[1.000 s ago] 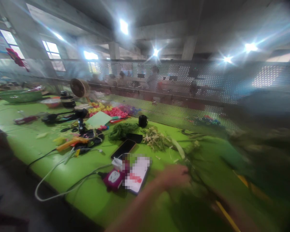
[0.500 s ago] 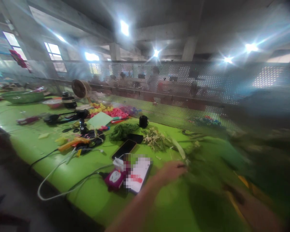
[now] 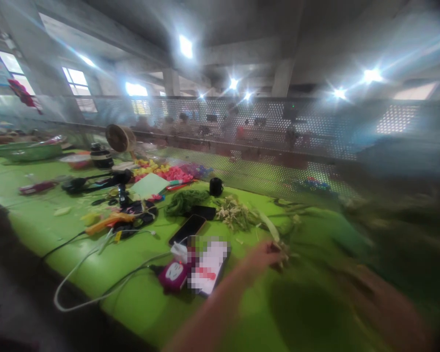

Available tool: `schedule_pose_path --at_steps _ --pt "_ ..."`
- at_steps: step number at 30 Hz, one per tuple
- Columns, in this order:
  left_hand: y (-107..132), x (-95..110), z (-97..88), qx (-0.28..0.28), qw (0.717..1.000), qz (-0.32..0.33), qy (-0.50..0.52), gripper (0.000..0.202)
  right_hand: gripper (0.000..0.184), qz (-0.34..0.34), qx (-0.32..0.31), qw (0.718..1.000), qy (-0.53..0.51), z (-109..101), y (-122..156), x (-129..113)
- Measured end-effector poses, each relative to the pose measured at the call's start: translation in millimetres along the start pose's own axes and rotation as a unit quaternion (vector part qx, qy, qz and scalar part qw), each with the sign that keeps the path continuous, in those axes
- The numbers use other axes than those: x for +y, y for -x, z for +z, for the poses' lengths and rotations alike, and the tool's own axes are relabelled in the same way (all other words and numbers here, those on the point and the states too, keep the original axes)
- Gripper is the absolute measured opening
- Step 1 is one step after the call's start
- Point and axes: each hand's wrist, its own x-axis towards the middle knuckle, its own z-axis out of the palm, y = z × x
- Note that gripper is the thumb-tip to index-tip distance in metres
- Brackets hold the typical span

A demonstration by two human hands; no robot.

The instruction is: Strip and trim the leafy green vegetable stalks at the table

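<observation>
My left hand [image 3: 262,256] reaches over the green tabletop with its fingers closed. At its fingertips shows a blurry pale sprig [image 3: 285,254], its exact kind hard to make out. A long pale green leaf-like strip [image 3: 269,225] lies just beyond the fingers, beside a heap of pale, dried-looking sprigs [image 3: 232,212]. My right hand [image 3: 377,298] is at the lower right, smeared by motion and in shade; its fingers and anything in them cannot be told. Dark green blurred stems [image 3: 322,249] spread between the two hands.
By my left forearm lie a lit phone [image 3: 209,269], a purple power block [image 3: 174,276] with white cables and a dark phone [image 3: 188,229]. Behind are a black cup [image 3: 216,187], green netting [image 3: 185,200], an orange glue gun [image 3: 110,221], a fan [image 3: 119,138] and a perforated screen [image 3: 242,127].
The view has shifted slightly. My left hand stays near the same spot, its fingertips now at the sprig. The yellow-orange strip by my right hand no longer shows clearly; that hand is blurrier.
</observation>
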Motion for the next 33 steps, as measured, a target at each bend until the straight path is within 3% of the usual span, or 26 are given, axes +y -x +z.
schedule_pose_path --at_steps 2,5,9,17,20,24,29,33 --pt "0.2 -2.5 3.5 -0.007 1.000 0.004 0.002 0.030 0.029 -0.005 -0.066 0.996 -0.061 5.5 -4.3 -27.4" --pt "-1.9 -6.1 8.0 0.002 1.000 0.014 -0.002 0.031 0.032 -0.036 -0.073 0.992 -0.097 20.7 -11.4 -57.9" --pt "-4.3 -6.1 13.7 0.009 1.000 0.018 0.017 0.037 0.028 -0.042 -0.068 0.993 -0.083 36.2 -17.4 -76.9" --pt "-1.5 -9.9 26.5 0.088 0.989 0.012 0.122 0.031 0.028 -0.030 -0.095 0.987 -0.123 51.8 -10.5 -78.7" --pt "-1.4 -11.0 25.2 0.061 0.996 -0.004 0.070 0.026 0.028 0.022 -0.091 0.978 -0.188 45.8 -10.9 -76.8" --pt "-1.6 -10.7 23.0 0.026 0.999 -0.024 -0.028 0.014 0.026 0.100 -0.037 0.951 -0.291 33.4 -12.5 -74.7" --pt "3.8 -6.5 27.6 -0.007 0.997 -0.046 -0.060 0.015 0.019 0.103 -0.026 0.949 -0.296 35.6 -9.7 -72.2" --pt "8.0 -6.4 31.3 0.004 0.995 0.003 -0.103 0.022 0.021 0.087 -0.034 0.964 -0.250 44.3 -6.0 -72.4"
